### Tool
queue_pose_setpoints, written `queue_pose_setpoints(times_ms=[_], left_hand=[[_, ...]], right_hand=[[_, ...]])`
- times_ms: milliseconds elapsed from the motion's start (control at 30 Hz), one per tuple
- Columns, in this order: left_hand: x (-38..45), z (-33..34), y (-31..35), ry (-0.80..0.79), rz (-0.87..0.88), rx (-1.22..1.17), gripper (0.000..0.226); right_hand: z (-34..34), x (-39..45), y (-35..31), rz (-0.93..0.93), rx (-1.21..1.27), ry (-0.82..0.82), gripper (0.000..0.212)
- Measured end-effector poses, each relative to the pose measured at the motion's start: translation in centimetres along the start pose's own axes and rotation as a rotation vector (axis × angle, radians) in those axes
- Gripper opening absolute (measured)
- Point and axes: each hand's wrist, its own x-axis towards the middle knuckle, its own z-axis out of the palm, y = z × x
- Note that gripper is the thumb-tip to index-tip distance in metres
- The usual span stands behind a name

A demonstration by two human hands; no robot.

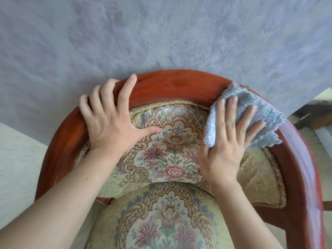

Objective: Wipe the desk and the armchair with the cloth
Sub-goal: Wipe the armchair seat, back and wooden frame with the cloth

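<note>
Now cloth (pixel 255 114) lies under right hand (pixel 226 148).

Armchair frame (pixel 172 83): reddish wood, smooth, polished, glossy sheen along right rail
Back cushion (pixel 172 150): woven tapestry cloth, floral pattern, coarse weave, faint shine near top edge
Seat cushion (pixel 161 218): same woven floral cloth, matt
Cloth (pixel 255 112): grey-blue, soft fluffy pile, scalloped edge
Far wall (pixel 125 33): grey, matt, embossed swirling texture
</note>
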Motion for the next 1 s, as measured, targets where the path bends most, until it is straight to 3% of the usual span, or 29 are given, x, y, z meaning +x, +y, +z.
queue_pose_setpoints(times_ms=[100, 500, 633, 800, 900, 1000], left_hand=[[-0.1, 0.3, 0.0, 0.031, 0.006, 0.015, 0.134], [-0.1, 1.7, -0.2, 0.159, 0.028, 0.010, 0.123], [-0.1, 1.9, 0.2, 0.255, 0.013, -0.033, 0.101], [0.0, 1.9, 0.3, 0.315, 0.008, -0.023, 0.051], [-0.1, 1.8, 0.0, 0.288, 0.040, -0.051, 0.077], [-0.2, 1.8, -0.5, 0.180, 0.054, -0.031, 0.111]], right_hand=[[1.4, -1.4, -0.6, -0.056, -0.015, -0.091, 0.090], [4.6, -1.5, -7.0, 0.125, 0.192, -0.039, 0.078], [5.0, -1.4, -9.7, 0.165, 0.303, -0.078, 0.081], [4.4, -2.7, -9.9, -0.047, 0.438, -0.233, 0.081], [2.9, -2.9, -8.4, -0.079, 0.493, -0.210, 0.071], [0.9, -3.6, -6.5, 0.074, 0.487, 0.039, 0.050]])
